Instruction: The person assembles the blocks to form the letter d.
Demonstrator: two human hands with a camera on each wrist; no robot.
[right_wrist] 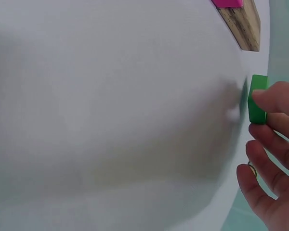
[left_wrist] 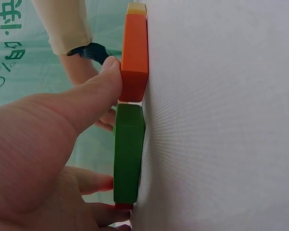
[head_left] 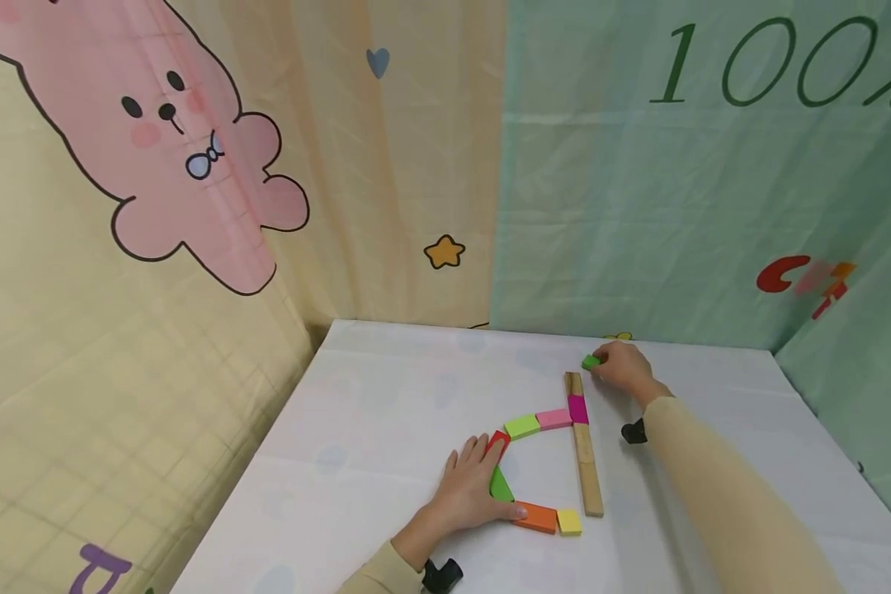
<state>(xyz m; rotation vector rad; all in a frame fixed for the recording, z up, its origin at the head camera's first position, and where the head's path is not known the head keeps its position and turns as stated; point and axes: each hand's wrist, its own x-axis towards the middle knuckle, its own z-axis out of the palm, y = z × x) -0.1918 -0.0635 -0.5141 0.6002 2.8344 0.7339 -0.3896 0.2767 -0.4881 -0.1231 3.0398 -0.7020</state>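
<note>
My right hand [head_left: 624,368] pinches a small green block [right_wrist: 258,101] between thumb and fingers, near the far end of a row of blocks. That row has a wooden block [head_left: 573,384] at the far end, then a magenta block [head_left: 577,409], then plain wood [head_left: 588,474]. A curve of blocks bows leftward from it: pink [head_left: 553,419], lime [head_left: 522,426], red [head_left: 499,439], green [left_wrist: 129,159], orange [head_left: 538,518] and yellow [head_left: 569,522]. My left hand [head_left: 464,488] rests spread against this curve, its thumb touching the orange block and its fingers by the red one.
A white cloth covers the table [head_left: 371,396]. Printed curtains [head_left: 416,165] hang behind and at both sides. Dark wrist devices sit on the left wrist [head_left: 442,575] and the right wrist [head_left: 634,431].
</note>
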